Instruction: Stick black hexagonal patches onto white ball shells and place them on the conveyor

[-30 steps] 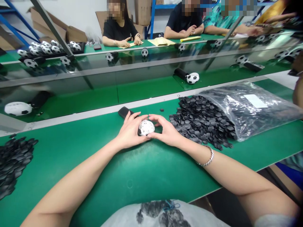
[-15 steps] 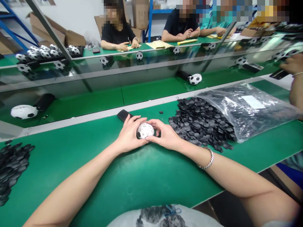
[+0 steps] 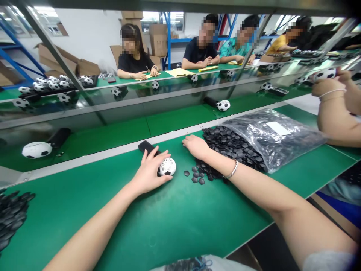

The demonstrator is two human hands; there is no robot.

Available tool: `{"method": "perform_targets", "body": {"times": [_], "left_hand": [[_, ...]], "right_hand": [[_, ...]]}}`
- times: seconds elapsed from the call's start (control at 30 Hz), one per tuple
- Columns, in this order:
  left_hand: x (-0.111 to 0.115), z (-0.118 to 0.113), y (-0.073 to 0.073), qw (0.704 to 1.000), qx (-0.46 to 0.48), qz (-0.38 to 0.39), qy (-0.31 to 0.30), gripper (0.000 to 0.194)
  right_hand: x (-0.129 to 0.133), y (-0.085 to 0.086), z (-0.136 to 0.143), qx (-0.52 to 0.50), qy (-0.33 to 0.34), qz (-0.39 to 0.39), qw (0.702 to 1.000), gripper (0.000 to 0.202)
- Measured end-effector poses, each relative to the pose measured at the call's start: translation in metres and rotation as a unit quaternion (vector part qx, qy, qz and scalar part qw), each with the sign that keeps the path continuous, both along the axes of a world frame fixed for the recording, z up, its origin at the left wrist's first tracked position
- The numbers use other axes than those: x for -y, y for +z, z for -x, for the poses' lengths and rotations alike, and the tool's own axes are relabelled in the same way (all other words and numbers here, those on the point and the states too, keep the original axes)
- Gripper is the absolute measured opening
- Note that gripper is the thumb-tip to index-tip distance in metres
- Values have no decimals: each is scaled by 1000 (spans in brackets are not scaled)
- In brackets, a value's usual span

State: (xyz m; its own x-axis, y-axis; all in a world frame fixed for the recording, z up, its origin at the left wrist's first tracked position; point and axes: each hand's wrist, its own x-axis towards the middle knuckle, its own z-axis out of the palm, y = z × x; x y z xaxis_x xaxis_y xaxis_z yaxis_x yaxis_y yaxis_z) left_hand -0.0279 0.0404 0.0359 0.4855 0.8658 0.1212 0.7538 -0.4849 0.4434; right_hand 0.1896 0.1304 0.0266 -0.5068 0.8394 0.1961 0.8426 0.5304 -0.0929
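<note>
My left hand [image 3: 145, 172] is wrapped round a small white toy soccer ball [image 3: 168, 165] on the green table. One black patch shows on the ball's lower side, and many of its pale panels have gaps. From behind that hand a black block-shaped part [image 3: 145, 146] sticks out. My right hand [image 3: 197, 147] reaches to the left edge of a pile of black pentagon pieces [image 3: 235, 142]; its fingers are bent down and together, and whatever they hold is hidden. Several loose black pentagon pieces [image 3: 195, 174] lie between the ball and my right forearm.
A clear plastic bag [image 3: 293, 137] spills the pile. Another black heap [image 3: 12, 214] lies at far left. Beyond a metal rail, a green channel carries soccer balls with black parts [image 3: 36, 149]. Co-workers sit across; another person's hands [image 3: 328, 88] hold a ball at right.
My right hand has let go of the ball and moved up and right to the pile's edge. Loose pentagon pieces now show beside the ball. My left hand keeps the ball. The view has tilted up.
</note>
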Motion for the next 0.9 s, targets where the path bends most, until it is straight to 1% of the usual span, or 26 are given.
{"method": "perform_targets", "body": {"times": [0.1, 0.17, 0.23, 0.3, 0.33, 0.4, 0.43, 0.47, 0.53, 0.63, 0.7, 0.77, 0.8, 0.83, 0.9], "left_hand": [[-2, 3, -1, 998, 13, 20, 56, 65], [-2, 3, -3, 997, 40, 14, 68, 63], [-3, 4, -4, 997, 64, 7, 41, 55], [-4, 5, -4, 997, 75, 15, -7, 46], [-4, 6, -3, 996, 78, 23, -31, 45], [-5, 8, -2, 994, 85, 38, -65, 48], [-5, 9, -2, 993, 88, 42, -72, 50], [-6, 9, -2, 992, 91, 44, -77, 51], [-6, 9, -3, 991, 95, 42, -81, 52], [-5, 8, -5, 991, 100, 39, -79, 53], [-4, 7, -6, 991, 104, 35, -75, 57], [-4, 5, -7, 991, 107, 25, -73, 58], [-4, 4, -7, 991, 107, 15, -74, 56], [-4, 3, -7, 991, 108, 4, -76, 52], [-4, -1, -6, 990, 110, -19, -81, 45]], "right_hand": [[1, -3, 3, -2, 11, 0, 1000, 16], [3, -3, 3, -13, 17, 1, 1000, 20], [8, -2, 3, -30, 26, 4, 999, 23], [18, -2, 3, -111, 41, 43, 992, 20], [24, -2, 4, -175, 49, 76, 980, 17], [40, -1, 8, -303, 66, 127, 942, 10], [48, 0, 9, -342, 75, 135, 927, 7], [55, 1, 11, -358, 84, 131, 921, 5], [65, 4, 15, -359, 111, 127, 918, 3], [72, 6, 20, -336, 172, 165, 911, 4], [73, 5, 23, -305, 199, 153, 919, 2], [72, 4, 25, -283, 207, 116, 929, 1], [72, 3, 26, -280, 208, 103, 932, 3], [72, 2, 27, -284, 209, 98, 931, 4], [71, 1, 28, -309, 205, 120, 921, 7]]}}
